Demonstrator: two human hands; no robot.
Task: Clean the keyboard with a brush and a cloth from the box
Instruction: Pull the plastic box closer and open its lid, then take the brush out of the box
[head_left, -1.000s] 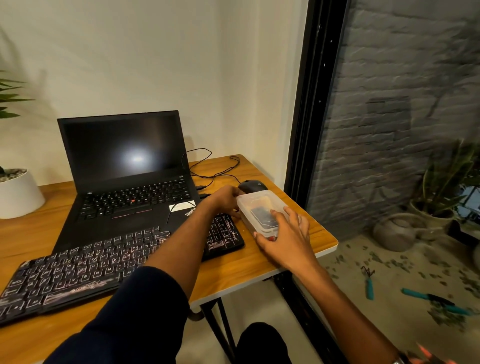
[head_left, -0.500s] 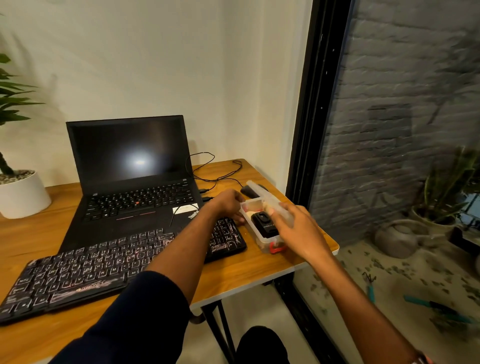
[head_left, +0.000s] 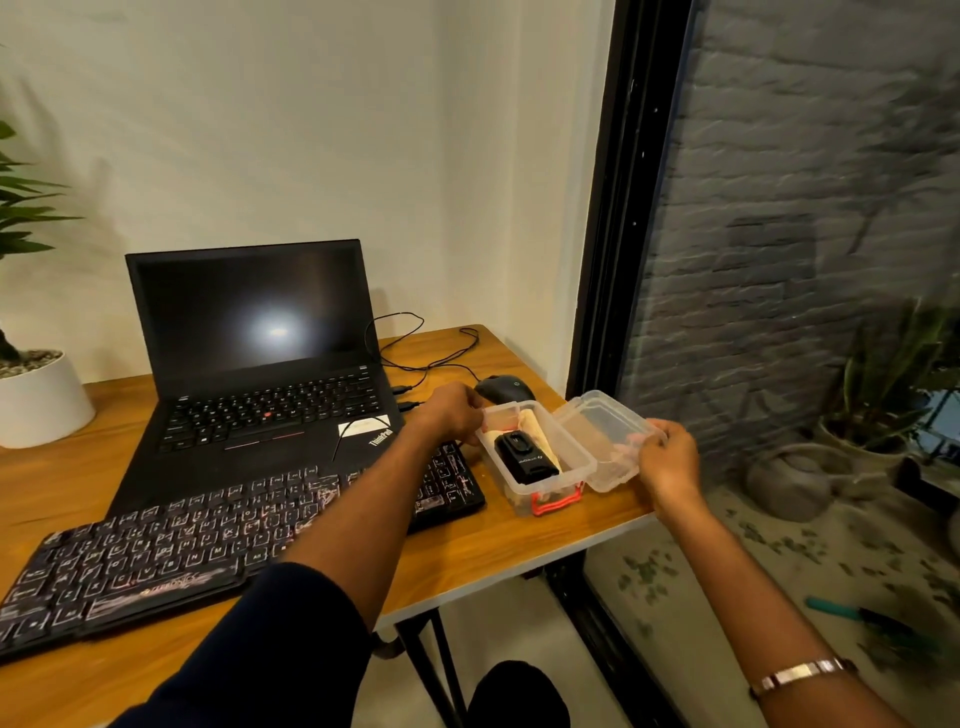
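A clear plastic box (head_left: 570, 447) with a red clasp sits near the desk's right edge, uncovered. Inside lie a black brush-like tool (head_left: 524, 459) and a pale cloth (head_left: 537, 434) under it. My left hand (head_left: 453, 413) grips the box's far left rim. My right hand (head_left: 667, 460) holds the clear lid (head_left: 602, 439), tilted just right of the box. The black external keyboard (head_left: 171, 551) lies across the desk's front left, partly hidden by my left arm.
An open black laptop (head_left: 260, 364) stands behind the keyboard. A black mouse (head_left: 504, 388) and cables lie behind the box. A white plant pot (head_left: 41, 400) is at far left. A glass door with a black frame (head_left: 602, 260) borders the desk's right edge.
My right hand has lifted the lid off the box and swung it to the right. The box's contents are now exposed. My left hand stays on the box.
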